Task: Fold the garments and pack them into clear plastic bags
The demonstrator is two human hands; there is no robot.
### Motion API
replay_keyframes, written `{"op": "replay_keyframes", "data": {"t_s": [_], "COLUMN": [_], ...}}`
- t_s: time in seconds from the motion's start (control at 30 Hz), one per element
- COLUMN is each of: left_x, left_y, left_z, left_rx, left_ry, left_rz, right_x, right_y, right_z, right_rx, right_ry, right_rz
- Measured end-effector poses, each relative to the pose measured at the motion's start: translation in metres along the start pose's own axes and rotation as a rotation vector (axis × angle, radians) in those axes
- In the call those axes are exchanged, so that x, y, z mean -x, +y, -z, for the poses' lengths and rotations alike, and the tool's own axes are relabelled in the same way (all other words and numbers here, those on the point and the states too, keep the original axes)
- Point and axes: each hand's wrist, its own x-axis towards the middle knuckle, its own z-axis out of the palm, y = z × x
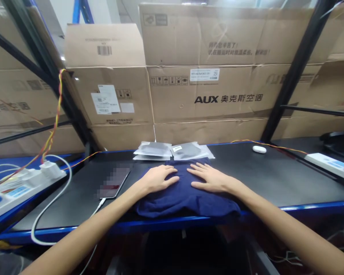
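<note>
A dark blue cloth [186, 194] lies on the black table top, its near edge rumpled along the table's front edge. My left hand [159, 178] rests flat on the cloth's left part, fingers stretched toward the middle. On the right part lies my right hand [208, 177], palm down with the fingers spread. A gap of bare cloth separates the two hands. Just beyond the cloth are two piles of flat translucent packets, a left one [153, 149] and a right one [189, 151].
A phone [114, 183] with a white cable lies left of my left forearm. Power strips stand at the far left [25, 185] and right [329, 164]. A small white case [259, 149] sits back right. Cardboard [206, 110] walls the rear between black posts.
</note>
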Motion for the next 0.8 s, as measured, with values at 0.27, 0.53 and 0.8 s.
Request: {"op": "replay_keyframes", "data": {"t_s": [0.27,0.53,0.8], "left_x": [-0.088,-0.117,-0.122], "left_y": [0.001,0.005,0.000], "left_z": [-0.003,-0.022,-0.018], "left_rx": [-0.112,-0.149,-0.185], "left_ry": [0.140,0.121,0.215], "left_rz": [0.091,0.180,0.173], "right_x": [0.008,0.011,0.011], "right_y": [0.002,0.002,0.002], "right_z": [0.003,0.002,0.002], "right_rx": [0.021,0.022,-0.005], "right_ry": [-0.001,-0.001,0.019], "right_rz": [-0.020,-0.037,-0.029]}}
